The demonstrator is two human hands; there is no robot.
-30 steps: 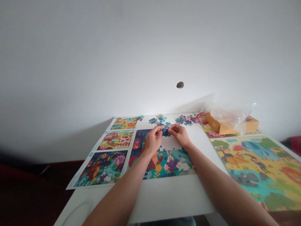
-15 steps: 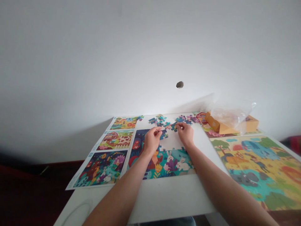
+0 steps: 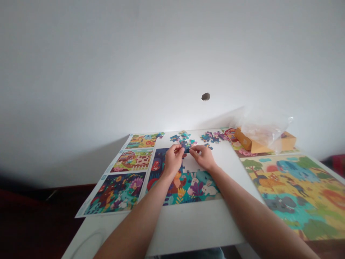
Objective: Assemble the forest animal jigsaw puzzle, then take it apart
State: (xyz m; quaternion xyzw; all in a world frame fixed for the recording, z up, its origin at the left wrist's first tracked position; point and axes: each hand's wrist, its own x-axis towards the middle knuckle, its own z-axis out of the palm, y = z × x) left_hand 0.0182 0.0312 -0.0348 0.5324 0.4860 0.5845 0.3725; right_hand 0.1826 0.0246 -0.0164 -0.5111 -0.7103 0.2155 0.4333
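A dark blue puzzle piece [image 3: 186, 146] is pinched between my left hand [image 3: 173, 160] and my right hand [image 3: 204, 157]. Both hands are closed at the fingertips, one at each side of the piece. Below them lies a partly joined forest puzzle [image 3: 201, 185] with white rabbits, a yellow flower and a brown animal. My left hand covers part of its left side, and white table shows in its upper right gap. Another dark piece [image 3: 208, 146] lies just beyond my right hand. Loose puzzle pieces [image 3: 184, 135] are scattered behind my hands.
At left lies a reference sheet [image 3: 115, 194] with several pictures. More loose pieces [image 3: 212, 136] sit at the back right. An orange box [image 3: 261, 145] with a clear plastic bag [image 3: 264, 127] stands on the right, behind a joined safari puzzle [image 3: 296, 194]. A white wall [image 3: 161, 72] rises behind the table.
My right hand has moved left to meet my left hand at the dark blue piece. The piece formerly at its fingertips now lies farther right on the table.
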